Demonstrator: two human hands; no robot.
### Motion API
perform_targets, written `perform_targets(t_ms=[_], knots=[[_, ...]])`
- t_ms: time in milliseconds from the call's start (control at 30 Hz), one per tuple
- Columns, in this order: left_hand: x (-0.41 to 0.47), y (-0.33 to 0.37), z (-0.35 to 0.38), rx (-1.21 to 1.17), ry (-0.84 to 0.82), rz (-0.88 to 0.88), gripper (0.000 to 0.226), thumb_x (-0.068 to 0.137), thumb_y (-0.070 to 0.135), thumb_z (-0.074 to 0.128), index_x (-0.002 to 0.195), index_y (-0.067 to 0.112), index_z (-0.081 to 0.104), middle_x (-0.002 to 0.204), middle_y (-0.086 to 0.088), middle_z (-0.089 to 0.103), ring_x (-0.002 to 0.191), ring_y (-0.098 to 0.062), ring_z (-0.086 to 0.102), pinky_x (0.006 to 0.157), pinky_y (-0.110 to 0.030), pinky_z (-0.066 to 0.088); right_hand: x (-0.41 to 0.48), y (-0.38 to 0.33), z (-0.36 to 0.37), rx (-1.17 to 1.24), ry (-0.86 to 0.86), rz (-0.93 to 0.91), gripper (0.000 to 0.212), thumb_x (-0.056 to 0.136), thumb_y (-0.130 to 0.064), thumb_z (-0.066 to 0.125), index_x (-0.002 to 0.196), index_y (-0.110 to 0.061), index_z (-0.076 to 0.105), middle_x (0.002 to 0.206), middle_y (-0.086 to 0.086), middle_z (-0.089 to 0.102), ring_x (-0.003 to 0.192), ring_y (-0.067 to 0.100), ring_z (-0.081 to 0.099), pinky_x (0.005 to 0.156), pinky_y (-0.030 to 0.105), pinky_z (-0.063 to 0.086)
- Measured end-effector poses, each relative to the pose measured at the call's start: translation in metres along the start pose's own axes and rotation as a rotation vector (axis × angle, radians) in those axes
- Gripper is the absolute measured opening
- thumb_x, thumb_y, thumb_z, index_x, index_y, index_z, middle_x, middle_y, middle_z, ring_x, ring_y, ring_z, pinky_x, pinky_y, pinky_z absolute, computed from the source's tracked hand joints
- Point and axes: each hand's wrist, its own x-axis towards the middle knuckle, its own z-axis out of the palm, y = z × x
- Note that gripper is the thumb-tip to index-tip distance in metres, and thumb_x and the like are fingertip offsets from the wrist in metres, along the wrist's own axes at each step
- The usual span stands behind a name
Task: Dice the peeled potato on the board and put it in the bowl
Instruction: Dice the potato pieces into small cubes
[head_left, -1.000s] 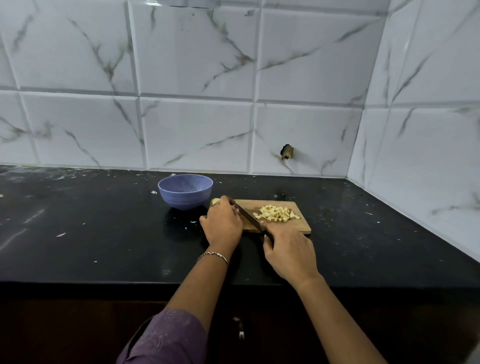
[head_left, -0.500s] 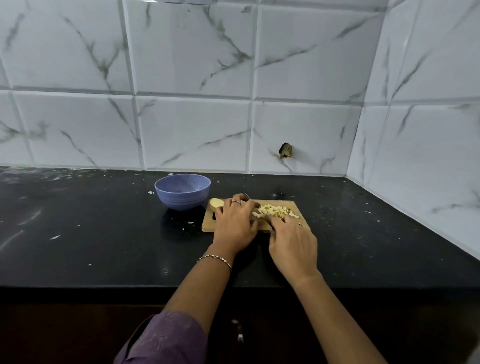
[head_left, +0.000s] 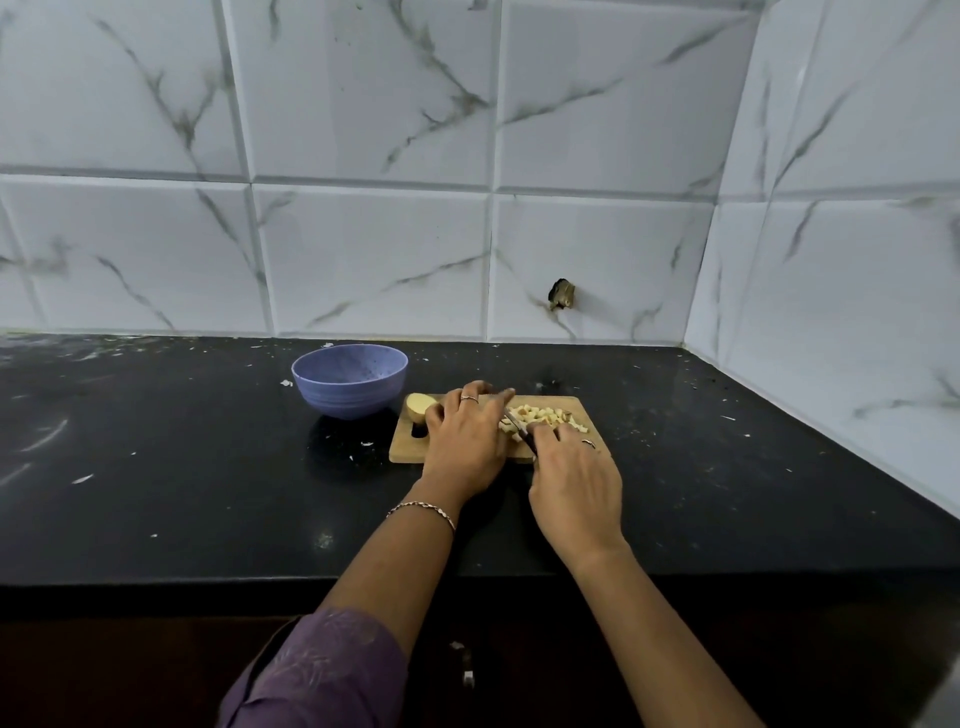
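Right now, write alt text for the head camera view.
A right hand holds a knife against diced potato on a wooden board, the left hand resting on the board beside an uncut potato piece. A blue bowl stands left of the board on a black counter.

Single head-worn wide-angle view, set above the near edge of the black counter (head_left: 156, 467) and facing forward and down. The cutting board (head_left: 404, 450) lies just below centre, near the lens; the left forearm (head_left: 395, 571) and right forearm (head_left: 670, 629) enter from the bottom edge. The tiled back wall (head_left: 363, 260) fills the upper half, meeting a side wall (head_left: 841, 260) at right. Grout lines (head_left: 363, 183) bow, probably from lens distortion.
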Motion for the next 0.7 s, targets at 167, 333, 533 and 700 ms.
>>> perform_targets(t_ms=[167,333,533,700], knots=[[-0.002,-0.006,-0.010,-0.119,0.228,-0.347,0.054,0.091,0.023,0.055,0.143,0.026,0.040,0.146,-0.003,0.040,0.134,-0.025,0.034,0.107,-0.046,0.027,0.001,-0.001,0.003,0.042,-0.018,-0.010,0.038,0.100,-0.018,0.049,0.138,-0.020,0.047,0.114,-0.001,0.061,0.089,0.016,0.063,0.069,0.027,0.046],[-0.006,-0.026,-0.024,-0.284,0.304,-0.602,0.053,0.088,0.018,0.063,0.138,0.024,0.050,0.140,-0.006,0.046,0.129,-0.027,0.039,0.105,-0.045,0.033,0.008,-0.012,0.007,0.134,-0.081,-0.006,0.045,0.102,-0.021,0.043,0.147,-0.020,0.036,0.114,0.000,0.061,0.085,0.018,0.063,0.061,0.030,0.049],[-0.003,-0.046,-0.024,-0.221,0.146,-0.480,0.064,0.092,0.022,0.061,0.150,0.014,0.035,0.147,-0.010,0.042,0.136,-0.029,0.037,0.107,-0.042,0.035,0.030,-0.032,0.011,0.254,-0.106,0.013,0.044,0.103,-0.023,0.041,0.147,-0.019,0.037,0.117,0.003,0.064,0.099,0.021,0.064,0.070,0.032,0.047],[0.010,-0.050,-0.015,-0.152,0.031,-0.388,0.059,0.097,0.025,0.055,0.151,0.013,0.033,0.152,-0.011,0.039,0.139,-0.030,0.036,0.109,-0.042,0.033,0.037,-0.041,0.020,0.270,-0.077,0.040,0.043,0.104,-0.027,0.040,0.147,-0.019,0.037,0.115,0.002,0.066,0.100,0.020,0.065,0.076,0.034,0.051]])
